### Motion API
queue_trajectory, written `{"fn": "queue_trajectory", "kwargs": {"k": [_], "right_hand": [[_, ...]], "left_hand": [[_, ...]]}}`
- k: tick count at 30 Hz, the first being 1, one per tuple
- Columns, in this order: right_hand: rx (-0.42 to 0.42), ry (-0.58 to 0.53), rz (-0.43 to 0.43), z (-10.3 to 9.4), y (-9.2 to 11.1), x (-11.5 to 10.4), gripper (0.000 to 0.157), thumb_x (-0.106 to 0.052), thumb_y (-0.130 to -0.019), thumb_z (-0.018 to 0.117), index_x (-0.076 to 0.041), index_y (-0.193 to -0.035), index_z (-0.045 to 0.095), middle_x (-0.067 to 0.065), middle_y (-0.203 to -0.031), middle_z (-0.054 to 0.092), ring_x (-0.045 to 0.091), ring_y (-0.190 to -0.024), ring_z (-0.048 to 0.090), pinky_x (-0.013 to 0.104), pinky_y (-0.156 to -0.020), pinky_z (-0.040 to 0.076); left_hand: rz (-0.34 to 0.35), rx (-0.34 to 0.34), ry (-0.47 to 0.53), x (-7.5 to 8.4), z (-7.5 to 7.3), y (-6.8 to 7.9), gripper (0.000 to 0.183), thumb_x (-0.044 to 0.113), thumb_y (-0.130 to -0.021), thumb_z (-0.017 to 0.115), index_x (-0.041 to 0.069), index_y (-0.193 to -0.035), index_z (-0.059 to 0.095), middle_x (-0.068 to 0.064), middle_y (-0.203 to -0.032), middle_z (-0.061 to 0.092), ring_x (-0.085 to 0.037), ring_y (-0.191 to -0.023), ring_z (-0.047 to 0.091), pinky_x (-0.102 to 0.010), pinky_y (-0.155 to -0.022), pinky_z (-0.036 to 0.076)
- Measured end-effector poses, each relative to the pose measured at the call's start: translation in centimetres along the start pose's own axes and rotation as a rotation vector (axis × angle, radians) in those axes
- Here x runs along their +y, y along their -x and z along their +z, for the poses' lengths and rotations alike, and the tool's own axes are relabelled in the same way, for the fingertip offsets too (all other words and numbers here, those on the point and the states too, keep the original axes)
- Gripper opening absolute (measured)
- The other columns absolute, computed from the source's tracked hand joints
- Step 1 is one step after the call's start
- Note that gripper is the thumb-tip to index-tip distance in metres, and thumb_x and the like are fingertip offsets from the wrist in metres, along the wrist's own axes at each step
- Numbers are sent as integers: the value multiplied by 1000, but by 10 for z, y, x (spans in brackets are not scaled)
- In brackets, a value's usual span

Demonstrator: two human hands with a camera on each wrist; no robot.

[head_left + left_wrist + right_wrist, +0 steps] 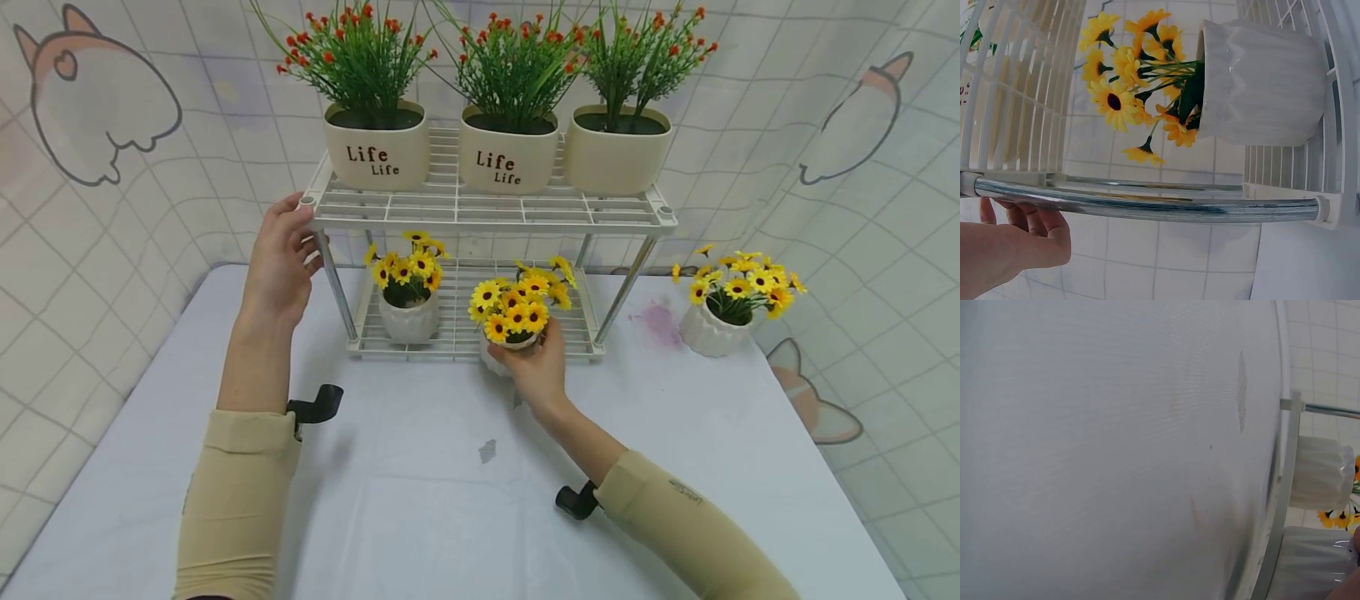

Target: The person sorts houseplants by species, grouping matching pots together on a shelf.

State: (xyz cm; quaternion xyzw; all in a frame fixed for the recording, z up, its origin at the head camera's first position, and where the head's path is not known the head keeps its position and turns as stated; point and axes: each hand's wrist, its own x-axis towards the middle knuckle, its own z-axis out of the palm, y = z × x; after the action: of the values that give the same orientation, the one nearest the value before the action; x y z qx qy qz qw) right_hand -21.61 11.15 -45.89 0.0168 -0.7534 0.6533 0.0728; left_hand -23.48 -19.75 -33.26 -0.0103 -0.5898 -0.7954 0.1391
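Note:
A white two-tier wire rack (pixel 491 225) stands at the back of the table. My left hand (pixel 281 258) holds its upper left corner, with fingers curled beside the chrome post (pixel 1147 201). My right hand (pixel 536 367) grips a white ribbed pot (pixel 1316 559) of yellow flowers (pixel 517 304) at the front of the lower tier, right of centre. In the right wrist view only a bit of that hand (pixel 1349 586) shows, at the edge. Left of it on the lower tier stands a similar pot (pixel 408 321) of yellow flowers, also large in the left wrist view.
Three cream planters, left (pixel 378 158), middle (pixel 510 162) and right (pixel 618 158), hold red-flowered greenery on the upper tier. Another white pot (pixel 712 333) of yellow flowers stands on the white tablecloth (pixel 420 500), right of the rack. Behind hangs a tile-patterned curtain (pixel 750 167).

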Motion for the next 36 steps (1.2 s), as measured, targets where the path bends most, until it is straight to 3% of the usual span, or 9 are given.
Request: {"fn": "queue_trajectory", "kwargs": {"k": [6,10,19,22,27,36], "right_hand": [[25,74,-30,7,-7,3,78,-13,-82,89,-5,-145,45,11,-144,46,25,-136,41,48,-115,28],[43,92,-9,11,-11,6,84,-17,-81,90,-4,-147,40,12,-142,46,26,-130,43,47,-109,34],[83,97,-26,23,-16,6,88,-18,-83,89,-3,-151,34,14,-146,43,29,-128,41,47,-106,33],[98,111,10,27,-17,6,89,-23,-83,89,-6,-152,34,16,-147,38,30,-130,39,48,-107,35],[124,127,59,33,-20,5,88,-29,-82,89,-11,-151,36,17,-141,37,31,-130,39,49,-105,38],[153,159,36,43,-30,7,90,-33,-82,89,-11,-151,35,15,-132,42,30,-122,43,48,-98,41]], "left_hand": [[-3,3,4,0,0,0,46,35,-103,58,21,-144,42,-4,-131,49,-19,-112,40,-36,-92,25],[-1,8,6,0,0,0,47,34,-103,58,20,-144,41,-4,-131,49,-18,-111,41,-35,-92,26],[-2,15,2,0,1,0,47,34,-103,58,20,-144,40,-5,-132,50,-20,-113,41,-34,-91,28],[-5,18,1,0,1,1,47,34,-103,58,20,-144,41,-5,-132,50,-20,-113,42,-34,-91,28],[-3,19,-1,-1,1,1,47,34,-103,58,20,-145,40,-5,-133,50,-19,-112,42,-34,-91,28],[3,13,3,0,1,1,46,34,-103,57,20,-144,40,-5,-132,50,-21,-114,41,-34,-90,27]]}}
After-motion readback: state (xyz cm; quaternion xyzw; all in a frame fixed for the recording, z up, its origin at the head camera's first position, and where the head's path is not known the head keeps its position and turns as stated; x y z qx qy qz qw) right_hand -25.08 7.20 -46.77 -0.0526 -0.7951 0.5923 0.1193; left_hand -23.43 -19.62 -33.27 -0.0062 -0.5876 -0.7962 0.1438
